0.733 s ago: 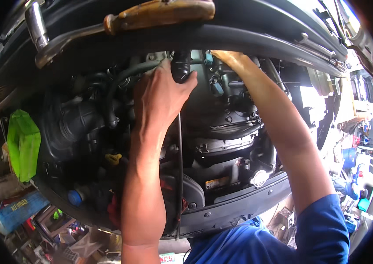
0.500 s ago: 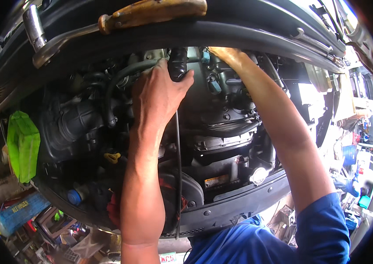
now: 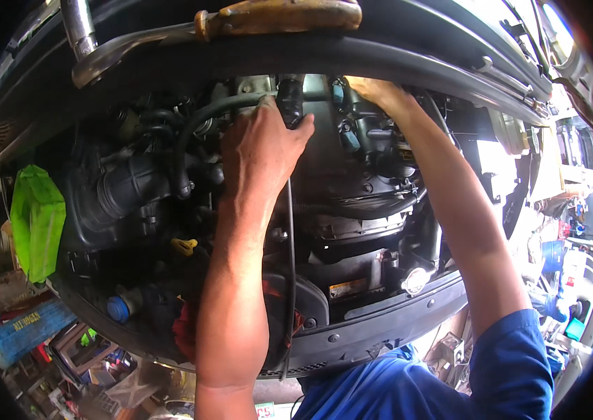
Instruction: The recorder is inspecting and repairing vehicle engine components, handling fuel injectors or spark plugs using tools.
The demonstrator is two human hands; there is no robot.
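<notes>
- Blue cloth covers the person: a shirt (image 3: pixel 380 388) at the bottom centre of the frame and a short sleeve (image 3: pixel 510 360) at the lower right.
- Just beyond the shirt, a black front rail (image 3: pixel 380 315) curves across the lower part of the frame, with a round silver cap (image 3: pixel 415 281) behind it at lower right of centre.
- A thin black rod (image 3: pixel 290 259) runs from just below the left hand (image 3: pixel 261 143) down to the rail.
- At the upper centre, a black tube (image 3: pixel 291 105) lies between that hand's thumb and its fingers; the thumb stands out to the right, but whether the grip is tight I cannot tell.
- A bent dark hose (image 3: pixel 212 108) reaches the fingers from the left.
- The right hand (image 3: pixel 380 94) is at the upper right of centre, to the right of the tube and apart from it; its fingers are mostly hidden, so I cannot tell what they hold. Pale blue plugs (image 3: pixel 349 141) sit near it.
- Across the top runs a black panel (image 3: pixel 275 59), with a yellow-brown handled ratchet (image 3: pixel 279 17) at upper left and a silver wrench (image 3: pixel 510 77) at upper right.
- Farther out, a bright green box (image 3: pixel 48 231) stands at the left edge, above a blue cylinder (image 3: pixel 30 332) at lower left.
</notes>
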